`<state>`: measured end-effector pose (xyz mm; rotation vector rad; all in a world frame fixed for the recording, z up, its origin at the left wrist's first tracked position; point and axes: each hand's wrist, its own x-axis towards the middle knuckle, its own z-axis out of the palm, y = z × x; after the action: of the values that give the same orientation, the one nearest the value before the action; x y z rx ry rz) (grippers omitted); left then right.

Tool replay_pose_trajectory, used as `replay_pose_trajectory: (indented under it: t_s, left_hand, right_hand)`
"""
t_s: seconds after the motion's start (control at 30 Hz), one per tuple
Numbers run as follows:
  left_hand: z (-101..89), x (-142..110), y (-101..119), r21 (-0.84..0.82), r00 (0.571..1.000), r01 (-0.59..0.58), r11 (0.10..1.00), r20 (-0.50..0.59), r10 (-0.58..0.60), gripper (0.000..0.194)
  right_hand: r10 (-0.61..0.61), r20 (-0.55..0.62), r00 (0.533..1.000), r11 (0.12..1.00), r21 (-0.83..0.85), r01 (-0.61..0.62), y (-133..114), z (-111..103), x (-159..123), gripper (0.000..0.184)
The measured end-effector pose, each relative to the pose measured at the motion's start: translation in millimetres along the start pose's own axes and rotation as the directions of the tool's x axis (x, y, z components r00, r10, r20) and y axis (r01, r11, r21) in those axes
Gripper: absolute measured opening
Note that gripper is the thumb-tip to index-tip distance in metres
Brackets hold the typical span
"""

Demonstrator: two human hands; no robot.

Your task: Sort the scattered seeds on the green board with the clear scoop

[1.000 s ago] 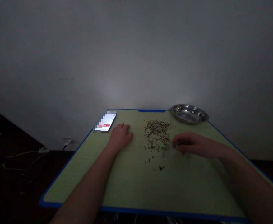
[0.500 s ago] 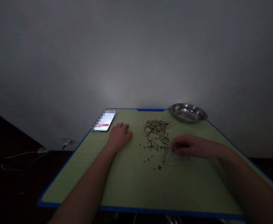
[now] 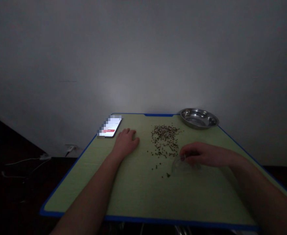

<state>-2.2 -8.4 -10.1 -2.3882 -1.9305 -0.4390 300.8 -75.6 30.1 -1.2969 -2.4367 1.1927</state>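
Note:
My right hand (image 3: 202, 154) is closed, its fingertips pinching the upper edge of a clear half-round plastic piece (image 3: 179, 168). That piece sits low at the table surface, and part of it is behind the fingers. Just beyond it, to the left, small dark grains (image 3: 165, 133) lie scattered, dense at the far end and thinner toward me. A few stray grains (image 3: 168, 175) are nearer. Palm down on the table, my left hand (image 3: 126, 142) holds nothing, with its fingers stretched forward and the thumb apart.
A shiny steel bowl (image 3: 198, 119) stands at the far right corner of the green table (image 3: 138, 192), which has a blue rim. By the far left edge lies a phone (image 3: 111, 126) with its screen lit. A pale wall rises behind; cables (image 3: 33, 160) lie at the lower left.
The clear plastic piece has shifted or tilted slightly in my right hand. My left hand, the grains and the bowl stay practically where they were.

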Motion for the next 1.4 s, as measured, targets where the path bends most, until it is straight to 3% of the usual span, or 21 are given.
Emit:
replay_pose_trajectory:
  t_s: [0.23,0.43,0.83,1.03,1.2,1.4]
  left_hand:
    - [0.9,0,-1,0.006,1.000,0.009,1.000,0.009,-0.009,0.042]
    - [0.3,0,-1,-0.002,1.000,0.005,1.000,0.003,-0.005,0.040]
    - [2.2,1,-2,-0.010,1.000,0.007,1.000,0.008,-0.007,0.043]
    - [3.7,2,-3,-0.014,1.000,0.007,1.000,0.002,-0.007,0.041]
    - [2.6,2,-2,-0.002,1.000,0.010,1.000,0.004,-0.010,0.043]
    - [2.1,2,-1,-0.008,1.000,0.005,1.000,0.008,-0.005,0.042]
  right_hand:
    - [-0.008,-0.184,0.983,1.000,-0.014,0.005,3,-2,2,0.018]
    - [0.000,-0.097,0.995,1.000,-0.010,-0.001,-10,5,2,0.019]
    - [-0.037,-0.031,0.999,0.997,-0.074,0.035,-16,10,4,0.018]
    - [-0.024,-0.031,0.999,0.995,-0.092,0.021,-15,12,7,0.018]
    - [0.007,-0.180,0.984,0.995,-0.093,-0.024,-9,6,6,0.018]
    - [-0.012,-0.087,0.996,1.000,-0.019,0.010,-12,9,5,0.015]
